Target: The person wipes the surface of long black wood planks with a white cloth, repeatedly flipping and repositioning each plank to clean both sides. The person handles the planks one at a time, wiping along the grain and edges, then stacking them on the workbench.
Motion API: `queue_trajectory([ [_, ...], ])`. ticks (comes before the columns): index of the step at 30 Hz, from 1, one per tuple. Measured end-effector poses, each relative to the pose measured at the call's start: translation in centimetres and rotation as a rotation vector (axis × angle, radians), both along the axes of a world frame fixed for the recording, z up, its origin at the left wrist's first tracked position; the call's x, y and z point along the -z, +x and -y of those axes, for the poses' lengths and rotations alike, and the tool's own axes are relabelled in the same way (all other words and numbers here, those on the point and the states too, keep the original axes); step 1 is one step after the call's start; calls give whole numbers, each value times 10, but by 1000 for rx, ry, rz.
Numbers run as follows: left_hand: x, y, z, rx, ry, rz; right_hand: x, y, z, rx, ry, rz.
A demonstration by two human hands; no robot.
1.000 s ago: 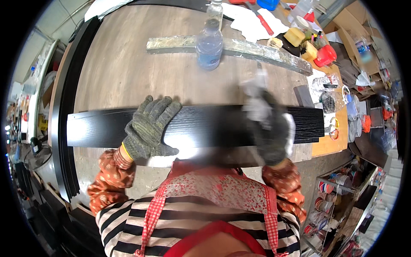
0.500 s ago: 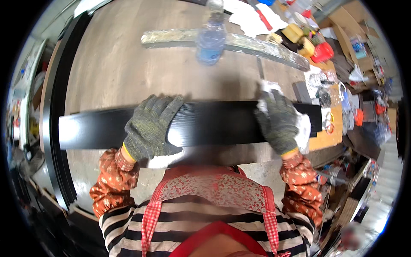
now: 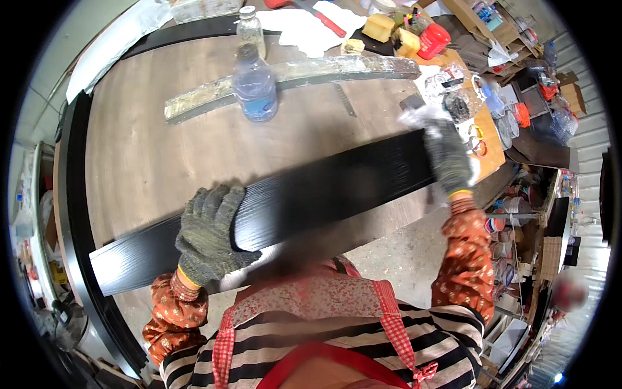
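Note:
A long black board point(image 3: 369, 165) with a fine grain lies slanted across the table, its right end farther from me than its left. My left hand point(image 3: 210, 233), in a dark grey knitted glove, rests on the board's left part with fingers stretched toward the far edge. Below its thumb a bit of white cloth point(image 3: 234, 279) shows at the near edge. At the board's right end is my right hand point(image 3: 450, 159), gloved alike and smeared by motion. It is closed on a white cloth point(image 3: 424, 118) that sticks out past the fingers; the thumb is hidden.
A stained bar point(image 3: 317, 71) lies beyond the board, with a plastic bottle point(image 3: 257, 94) and a glass bottle point(image 3: 251, 31) near it. Black strips point(image 3: 76, 194) line the table's left edge. Yellow sponges point(image 3: 378, 28), a red jar point(image 3: 433, 40) and a red-handled tool point(image 3: 329, 23) sit far right.
The board appears tilted now, its left end nearer me. My right hand has moved to its right end with the cloth. The view has turned, so the bottles appear farther left.

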State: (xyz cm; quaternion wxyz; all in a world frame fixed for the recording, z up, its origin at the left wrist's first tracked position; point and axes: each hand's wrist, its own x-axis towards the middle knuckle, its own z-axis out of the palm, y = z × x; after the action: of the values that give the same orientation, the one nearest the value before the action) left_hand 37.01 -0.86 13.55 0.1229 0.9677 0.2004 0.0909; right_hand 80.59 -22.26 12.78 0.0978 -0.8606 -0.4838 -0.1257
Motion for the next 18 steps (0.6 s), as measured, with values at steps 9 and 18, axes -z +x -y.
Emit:
queue_trajectory([
  [9,3,2,6,1,36,107,2,-154,-63,-509,-183,13],
  [18,27,-109,26,-240,329,318,-27,-219,-103,-832,-270,-202],
])
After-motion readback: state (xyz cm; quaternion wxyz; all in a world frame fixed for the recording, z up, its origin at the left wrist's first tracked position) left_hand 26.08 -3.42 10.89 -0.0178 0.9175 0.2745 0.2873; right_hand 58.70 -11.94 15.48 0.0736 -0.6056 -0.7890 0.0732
